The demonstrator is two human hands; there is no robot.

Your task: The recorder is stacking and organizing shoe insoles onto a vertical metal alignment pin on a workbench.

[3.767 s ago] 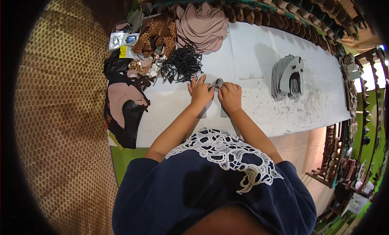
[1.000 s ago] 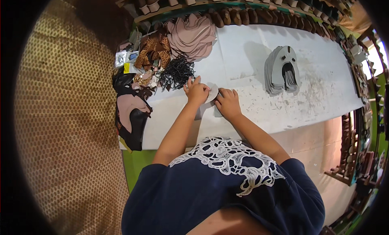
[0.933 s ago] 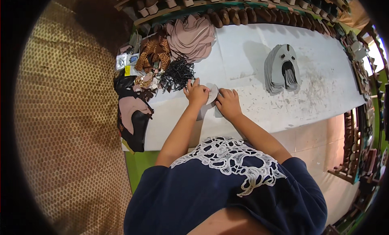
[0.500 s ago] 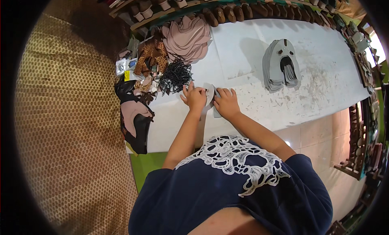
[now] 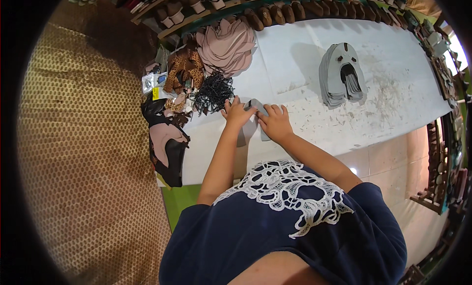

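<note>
A grey U-shaped shoe upper piece lies on the white-covered table in front of me, with a small dark mark at its rounded top. My left hand pinches its left side, thumb pressed on the surface and the other fingers curved beyond the edge. On the opposite side my right hand grips the piece with its thumb and first finger, the rest of its fingers slightly bent. My palms hide part of the piece's two legs. Farther right stands a fanned stack of similar grey uppers with small dark marks.
A pile of pink pieces, a tangle of black straps and leopard-print scraps lie at the left. Black and pink material hangs over the table's left edge. Racks of brown shoe forms line the back. Small scraps dot the white table.
The grey piece was tilted and folded between my hands; now it lies flatter, its rounded top showing. My left thumb has moved across onto it, and my right fingers have shifted slightly.
</note>
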